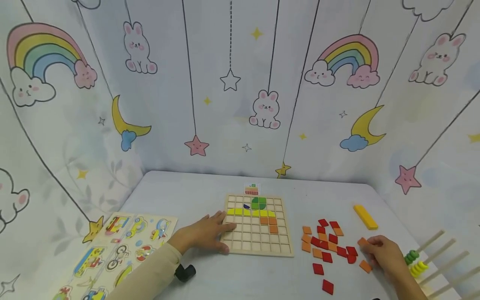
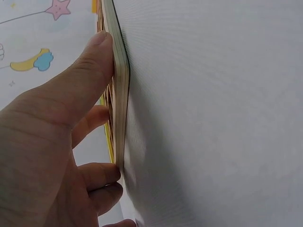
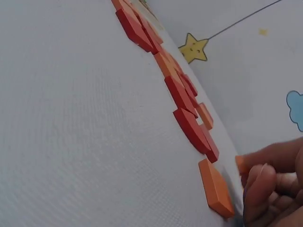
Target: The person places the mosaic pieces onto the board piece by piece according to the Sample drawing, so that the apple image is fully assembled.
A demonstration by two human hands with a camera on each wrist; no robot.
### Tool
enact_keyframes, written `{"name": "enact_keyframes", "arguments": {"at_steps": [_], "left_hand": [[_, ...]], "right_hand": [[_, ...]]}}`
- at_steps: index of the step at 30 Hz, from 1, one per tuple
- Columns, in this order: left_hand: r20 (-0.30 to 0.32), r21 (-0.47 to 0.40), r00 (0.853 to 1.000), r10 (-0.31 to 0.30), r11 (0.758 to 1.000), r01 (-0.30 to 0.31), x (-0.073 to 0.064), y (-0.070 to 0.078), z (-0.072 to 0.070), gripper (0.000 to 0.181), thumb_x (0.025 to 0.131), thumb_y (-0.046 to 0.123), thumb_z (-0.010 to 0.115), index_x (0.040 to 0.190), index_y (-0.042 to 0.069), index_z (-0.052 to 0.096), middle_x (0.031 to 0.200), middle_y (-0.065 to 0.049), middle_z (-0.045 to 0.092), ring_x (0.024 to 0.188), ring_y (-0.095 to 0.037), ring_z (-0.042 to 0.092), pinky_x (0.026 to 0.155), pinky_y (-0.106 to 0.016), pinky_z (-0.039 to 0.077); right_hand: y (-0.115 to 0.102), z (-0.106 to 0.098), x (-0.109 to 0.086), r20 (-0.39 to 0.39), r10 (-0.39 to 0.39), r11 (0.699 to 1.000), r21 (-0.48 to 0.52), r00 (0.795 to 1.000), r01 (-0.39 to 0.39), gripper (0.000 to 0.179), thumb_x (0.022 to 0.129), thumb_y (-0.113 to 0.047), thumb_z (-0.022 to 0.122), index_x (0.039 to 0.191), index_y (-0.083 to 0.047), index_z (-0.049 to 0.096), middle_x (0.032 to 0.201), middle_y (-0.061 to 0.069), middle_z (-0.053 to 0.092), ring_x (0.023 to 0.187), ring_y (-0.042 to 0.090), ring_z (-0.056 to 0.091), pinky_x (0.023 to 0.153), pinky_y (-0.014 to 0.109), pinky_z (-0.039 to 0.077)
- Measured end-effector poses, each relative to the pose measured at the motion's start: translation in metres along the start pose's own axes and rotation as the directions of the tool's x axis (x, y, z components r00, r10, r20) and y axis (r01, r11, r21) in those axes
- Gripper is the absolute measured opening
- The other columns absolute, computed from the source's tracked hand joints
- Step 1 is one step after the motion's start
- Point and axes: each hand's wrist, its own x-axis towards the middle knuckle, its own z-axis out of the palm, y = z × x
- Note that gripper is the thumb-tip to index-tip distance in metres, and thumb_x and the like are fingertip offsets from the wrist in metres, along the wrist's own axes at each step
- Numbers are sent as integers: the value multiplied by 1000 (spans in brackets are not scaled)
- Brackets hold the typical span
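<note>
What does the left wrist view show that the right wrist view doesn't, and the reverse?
Left wrist only: the left hand, touching the wooden board, and a pink star.
Right wrist only: the right hand, pinching an orange tile; a second orange tile lying nearby; and a yellow star.
Both: the white surface and printed backdrop.

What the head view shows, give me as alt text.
A person's right hand pinches an orange tile beside scattered red and orange pieces, while the left hand touches the left edge of a wooden grid board partly filled with coloured shapes. A small picture card sits just beyond the board; a vehicle-picture panel lies at left.
</note>
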Motion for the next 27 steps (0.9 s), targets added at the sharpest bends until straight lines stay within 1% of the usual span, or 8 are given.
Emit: {"name": "enact_keyframes", "arguments": {"at_steps": [2, 4, 8, 11, 16, 19, 23, 27], "left_hand": [[0, 4, 1000, -1, 1000, 1, 0, 0, 0, 83, 83, 72, 68, 155, 41, 41, 168, -15, 22, 157, -32, 17, 123, -58, 22], [-1, 10, 1000, 2, 1000, -2, 0, 1, -1, 83, 83, 71, 67, 156, 41, 40, 169, -15, 21, 157, -32, 17, 123, -58, 21], [0, 12, 1000, 0, 1000, 0, -1, 0, 0, 83, 83, 71, 67, 156, 41, 40, 169, -15, 21, 157, -32, 17, 123, -58, 21], [0, 8, 1000, -3, 1000, 3, -3, 1, 1, 83, 83, 71, 68, 156, 41, 41, 168, -15, 22, 157, -32, 17, 123, -58, 22], [-3, 0, 1000, -5, 1000, 5, -5, 1, 2, 83, 83, 70, 68, 155, 40, 42, 168, -16, 23, 157, -33, 18, 123, -58, 22], [-1, -5, 1000, -4, 1000, 4, -4, 1, 2, 83, 83, 70, 68, 155, 40, 42, 168, -16, 23, 156, -33, 18, 123, -59, 22], [3, 8, 1000, -3, 1000, 3, -3, 1, 1, 83, 84, 71, 67, 156, 41, 39, 169, -15, 21, 157, -32, 16, 123, -58, 21], [-2, 17, 1000, 3, 1000, -3, -2, 1, -1, 83, 84, 71, 67, 157, 40, 39, 169, -16, 21, 157, -33, 16, 123, -58, 21]], "right_hand": [[-3, 2, -2, 26, 7, 991, 133, 1000, -11, 52, 99, -23, 65, 140, -1, 42, 86, 1, 60, 71, 19, 58, 62, 29, 54], [-8, 4, -5, 71, -2, 956, 292, 997, -19, 48, 100, -28, 66, 143, -14, 49, 87, -4, 64, 72, 16, 58, 65, 25, 54], [-24, 18, -10, 144, -117, 819, 574, 983, 14, 21, 101, -29, 67, 120, -36, 70, 94, -11, 71, 74, 10, 59, 68, 17, 55], [-41, 36, -13, 148, -220, 737, 672, 964, 65, 17, 100, -25, 66, 112, -35, 75, 96, -9, 72, 71, 9, 61, 67, 15, 55], [-71, 80, -16, 169, -263, 685, 726, 950, 60, 24, 100, -24, 67, 123, -25, 71, 95, -6, 73, 70, 7, 63, 67, 13, 55], [-85, 109, -18, 206, -274, 712, 700, 939, 53, 36, 99, -22, 69, 134, -13, 64, 95, -3, 75, 72, 6, 66, 68, 15, 57], [-99, 145, -23, 259, -276, 819, 568, 926, 85, 53, 97, -19, 72, 143, -2, 54, 103, 2, 75, 81, 10, 70, 74, 19, 59], [-111, 177, -28, 308, -303, 903, 394, 902, 169, 50, 95, -17, 73, 140, -3, 57, 100, 9, 73, 78, 18, 68, 71, 23, 60]]}}
